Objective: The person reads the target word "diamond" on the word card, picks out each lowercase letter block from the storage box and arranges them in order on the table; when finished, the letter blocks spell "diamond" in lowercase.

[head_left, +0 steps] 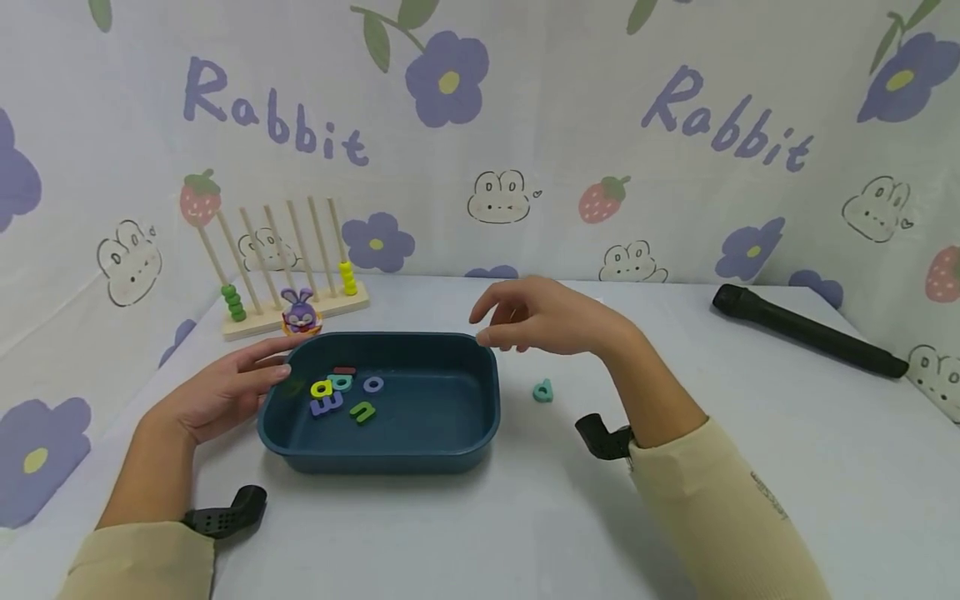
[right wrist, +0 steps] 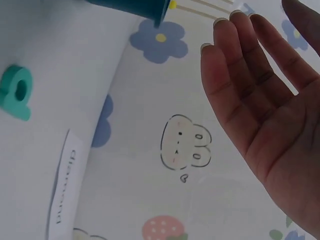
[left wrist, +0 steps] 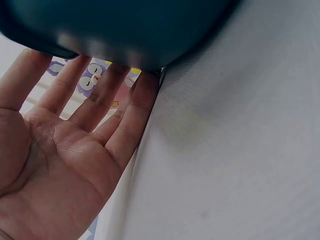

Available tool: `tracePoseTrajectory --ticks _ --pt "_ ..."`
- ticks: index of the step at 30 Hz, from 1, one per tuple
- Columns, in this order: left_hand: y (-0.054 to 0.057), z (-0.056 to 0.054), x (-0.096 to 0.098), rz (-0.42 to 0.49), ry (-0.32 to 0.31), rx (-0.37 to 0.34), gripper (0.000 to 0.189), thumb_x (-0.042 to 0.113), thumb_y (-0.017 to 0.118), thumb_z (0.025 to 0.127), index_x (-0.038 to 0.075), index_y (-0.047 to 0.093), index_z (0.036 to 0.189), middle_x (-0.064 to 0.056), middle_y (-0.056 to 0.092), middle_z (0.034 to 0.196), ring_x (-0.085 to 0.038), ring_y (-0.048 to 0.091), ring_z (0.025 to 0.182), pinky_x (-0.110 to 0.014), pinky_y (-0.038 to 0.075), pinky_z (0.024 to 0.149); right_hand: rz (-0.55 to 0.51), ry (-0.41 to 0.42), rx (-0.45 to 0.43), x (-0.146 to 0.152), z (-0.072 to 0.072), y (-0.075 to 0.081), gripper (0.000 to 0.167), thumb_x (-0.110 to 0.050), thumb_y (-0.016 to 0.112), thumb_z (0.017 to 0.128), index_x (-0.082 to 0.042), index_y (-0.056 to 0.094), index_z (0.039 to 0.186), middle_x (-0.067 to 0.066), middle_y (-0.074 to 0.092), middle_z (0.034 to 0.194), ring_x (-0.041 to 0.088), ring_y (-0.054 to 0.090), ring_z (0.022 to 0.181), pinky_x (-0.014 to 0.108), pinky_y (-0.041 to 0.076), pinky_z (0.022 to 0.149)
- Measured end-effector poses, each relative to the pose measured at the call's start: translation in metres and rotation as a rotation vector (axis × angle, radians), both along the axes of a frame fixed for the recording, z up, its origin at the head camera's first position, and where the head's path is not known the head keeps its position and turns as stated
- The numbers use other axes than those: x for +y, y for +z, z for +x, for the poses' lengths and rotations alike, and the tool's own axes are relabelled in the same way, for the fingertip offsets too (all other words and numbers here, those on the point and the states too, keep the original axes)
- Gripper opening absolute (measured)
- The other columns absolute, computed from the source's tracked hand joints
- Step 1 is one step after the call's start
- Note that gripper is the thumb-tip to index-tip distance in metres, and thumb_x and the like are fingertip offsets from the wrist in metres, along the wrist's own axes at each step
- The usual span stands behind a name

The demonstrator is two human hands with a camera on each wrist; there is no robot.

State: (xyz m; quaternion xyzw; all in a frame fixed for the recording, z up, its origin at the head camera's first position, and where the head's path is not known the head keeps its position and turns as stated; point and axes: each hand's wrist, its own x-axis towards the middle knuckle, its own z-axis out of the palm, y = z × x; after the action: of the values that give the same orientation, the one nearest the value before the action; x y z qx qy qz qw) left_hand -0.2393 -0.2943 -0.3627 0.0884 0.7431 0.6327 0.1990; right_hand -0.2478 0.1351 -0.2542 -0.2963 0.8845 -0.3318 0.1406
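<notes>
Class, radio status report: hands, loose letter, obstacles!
Left hand touches left end of dark blue rectangular tub; right hand empty. Teal letter piece loose on white table, right of tub. Tub's wall between it and interior.

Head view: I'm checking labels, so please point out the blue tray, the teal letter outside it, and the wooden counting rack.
Blue tray (head_left: 378,463): head view, near outer wall.
Teal letter (head_left: 548,390): head view, right-hand stroke.
Wooden counting rack (head_left: 335,305): head view, front of base.

- wooden peg rack: green beads left end, yellow beads right end
- purple rabbit figurine, just in front of rack
- black microphone, far right
- "Rabbit"-print backdrop behind
</notes>
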Motion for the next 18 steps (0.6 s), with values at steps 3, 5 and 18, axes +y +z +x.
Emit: tracePoseTrajectory --ticks 3,5,18 --pt "0.000 -0.001 0.000 0.017 -0.004 -0.006 0.057 0.024 0.055 0.107 0.023 0.036 0.161 0.007 0.047 0.152 -0.006 0.061 0.125 -0.025 0.055 0.100 0.028 -0.001 0.014 -0.009 -0.004 0.007 0.030 -0.028 0.072 0.096 -0.018 0.069 0.125 0.004 0.073 0.104 0.024 0.068 0.090 0.040 0.059 0.082" --pt "0.000 -0.001 0.000 0.032 -0.006 -0.011 0.056 0.023 0.055 0.107 0.022 0.037 0.160 0.010 0.051 0.148 -0.007 0.062 0.125 -0.026 0.055 0.099 0.042 0.000 0.017 -0.015 -0.007 0.011 0.030 -0.028 0.073 0.095 -0.019 0.069 0.124 0.004 0.073 0.106 0.024 0.068 0.091 0.039 0.058 0.081" --pt "-0.002 -0.001 -0.003 0.002 0.015 -0.001 0.059 0.025 0.057 0.107 0.023 0.035 0.162 -0.003 0.041 0.159 -0.007 0.060 0.124 -0.024 0.054 0.099 0.042 0.073 -0.005 -0.061 -0.025 0.014 0.025 -0.021 0.073 0.094 -0.018 0.073 0.119 0.003 0.074 0.103 0.028 0.071 0.098 0.034 0.061 0.082"
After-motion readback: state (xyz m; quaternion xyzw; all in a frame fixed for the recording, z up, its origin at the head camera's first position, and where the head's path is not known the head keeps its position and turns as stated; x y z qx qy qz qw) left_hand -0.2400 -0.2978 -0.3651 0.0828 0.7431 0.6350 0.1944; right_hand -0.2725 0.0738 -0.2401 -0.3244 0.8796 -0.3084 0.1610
